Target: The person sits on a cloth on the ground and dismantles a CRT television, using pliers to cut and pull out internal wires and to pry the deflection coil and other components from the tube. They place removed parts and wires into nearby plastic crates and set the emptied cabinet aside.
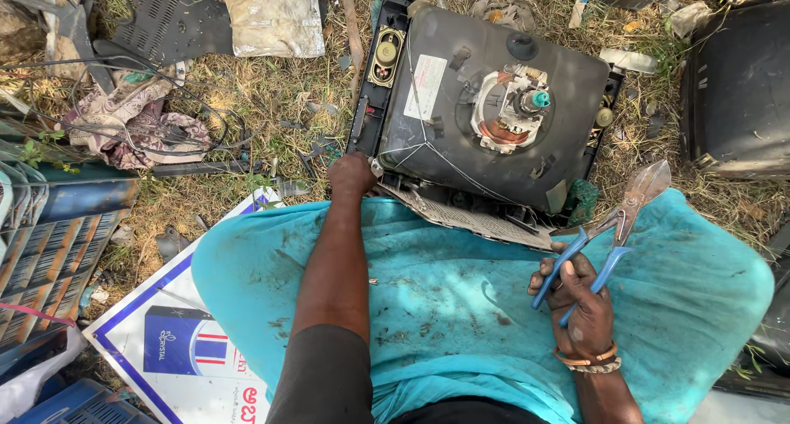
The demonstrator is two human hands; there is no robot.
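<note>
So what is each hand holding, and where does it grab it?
The right hand holds the metal snips by their blue handles. The left hand grips the lower left edge of the old television tube set.

**Picture tube and snips**

A dark grey, bulbous glass television picture tube (pixel 461 103) lies face down in its black plastic front frame (pixel 374 103) on dry grass, its narrow neck pointing up. At the neck sit a white plastic yoke with copper windings (pixel 508 111) and a small teal cap (pixel 540 100). A pale rectangular label (pixel 425 85) is stuck to the tube's back, and thin wires cross it. An oval speaker (pixel 385 55) is set in the frame's left edge. A pair of metal snips with blue handles (pixel 613 226) is tilted, its blades shut and pointing up to the right, just beside the tube's lower right corner.
</note>
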